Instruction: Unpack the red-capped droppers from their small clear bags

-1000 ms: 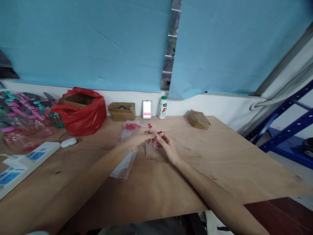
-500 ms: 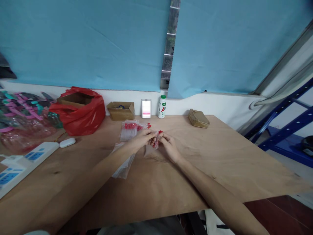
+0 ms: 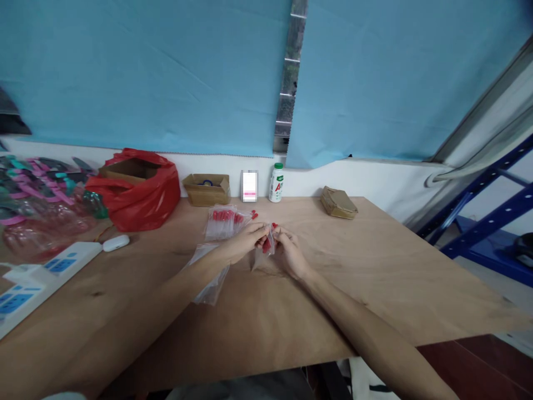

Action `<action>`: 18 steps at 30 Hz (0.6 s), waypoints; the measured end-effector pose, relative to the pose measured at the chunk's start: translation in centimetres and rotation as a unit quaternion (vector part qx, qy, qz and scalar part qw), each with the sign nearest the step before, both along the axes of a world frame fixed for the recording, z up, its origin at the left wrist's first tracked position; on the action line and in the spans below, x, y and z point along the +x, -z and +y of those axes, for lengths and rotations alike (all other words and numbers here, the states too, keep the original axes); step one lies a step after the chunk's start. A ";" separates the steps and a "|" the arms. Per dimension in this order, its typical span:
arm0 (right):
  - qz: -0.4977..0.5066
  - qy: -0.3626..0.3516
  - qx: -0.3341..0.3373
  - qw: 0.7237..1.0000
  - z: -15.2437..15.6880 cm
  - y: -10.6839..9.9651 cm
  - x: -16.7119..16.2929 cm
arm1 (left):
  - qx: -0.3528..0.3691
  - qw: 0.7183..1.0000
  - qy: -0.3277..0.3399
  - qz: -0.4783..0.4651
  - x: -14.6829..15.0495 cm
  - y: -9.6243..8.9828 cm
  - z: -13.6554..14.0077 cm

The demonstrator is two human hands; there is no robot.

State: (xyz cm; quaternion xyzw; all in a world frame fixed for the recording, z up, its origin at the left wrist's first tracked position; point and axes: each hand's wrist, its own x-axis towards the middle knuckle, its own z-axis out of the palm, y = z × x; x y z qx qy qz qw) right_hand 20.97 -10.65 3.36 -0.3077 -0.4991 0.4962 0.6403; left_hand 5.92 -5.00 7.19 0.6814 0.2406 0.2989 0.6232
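Over the middle of the wooden table, both my hands pinch a small clear plastic bag between them. My left hand is closed on the bag's left side, and my right hand on its right side near the top. Small red pieces show in the bag and between my fingers; their kind is too small to tell. Behind my left hand lie clear bags with red pieces, and a few loose red pieces are beside them. Flat clear bags lie partly under my left forearm.
Along the back stand a red plastic bag with a box inside, an open cardboard box, a lit phone, a white bottle and a brown package. Spray bottles and a power strip occupy the left.
The small bag between my hands has turned and spread, so more of it and its red contents show. Both hands have stayed in nearly the same place.
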 end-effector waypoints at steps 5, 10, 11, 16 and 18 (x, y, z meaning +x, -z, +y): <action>0.057 0.039 -0.027 0.997 0.0 -0.8 0.4 | -0.087 0.992 -0.018 -0.089 0.0 -0.6 -0.1; 0.048 0.058 -0.010 0.997 0.0 -1.3 0.9 | -0.077 0.990 -0.059 -0.105 0.0 -1.0 0.1; 0.029 0.071 -0.005 0.997 0.0 -1.2 1.0 | -0.055 0.992 -0.069 -0.086 0.0 -1.1 0.1; -0.094 0.127 0.012 0.987 -0.1 -0.8 1.2 | 0.114 0.989 -0.096 0.023 -0.7 -2.6 -0.2; -0.114 0.143 0.023 0.983 -0.2 -1.0 1.2 | 0.170 0.980 -0.092 0.055 -1.0 -3.4 -0.5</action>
